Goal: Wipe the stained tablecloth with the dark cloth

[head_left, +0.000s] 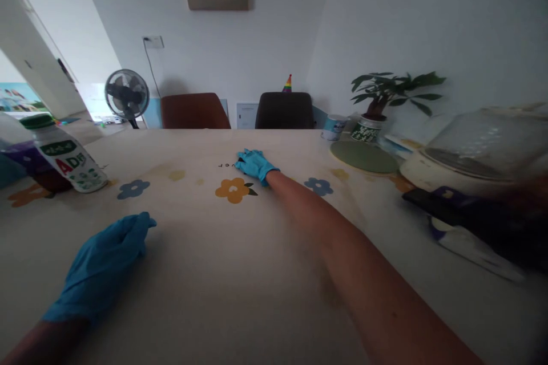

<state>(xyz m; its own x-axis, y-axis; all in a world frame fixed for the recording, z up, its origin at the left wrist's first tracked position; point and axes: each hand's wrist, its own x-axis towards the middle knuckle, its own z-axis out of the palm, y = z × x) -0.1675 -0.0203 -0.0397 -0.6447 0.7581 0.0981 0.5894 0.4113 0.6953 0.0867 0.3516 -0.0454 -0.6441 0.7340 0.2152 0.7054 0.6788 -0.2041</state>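
Both my hands wear blue gloves. My right hand [255, 165] is stretched far out over the flowered tablecloth [222, 251], its fingers curled around a small dark thing that I cannot make out, just beside some small printed letters. My left hand [106, 262] rests near me on the cloth, fingers together and loosely bent, with nothing in it. A white bottle with a green cap [64, 155] stands at the far left, well away from my left hand.
Two chairs [194, 110] stand behind the table's far edge, and a fan [127, 94] beyond it. At the right are a potted plant [377, 104], a green mat [363, 156], a domed appliance [479, 151] and dark objects [471, 217].
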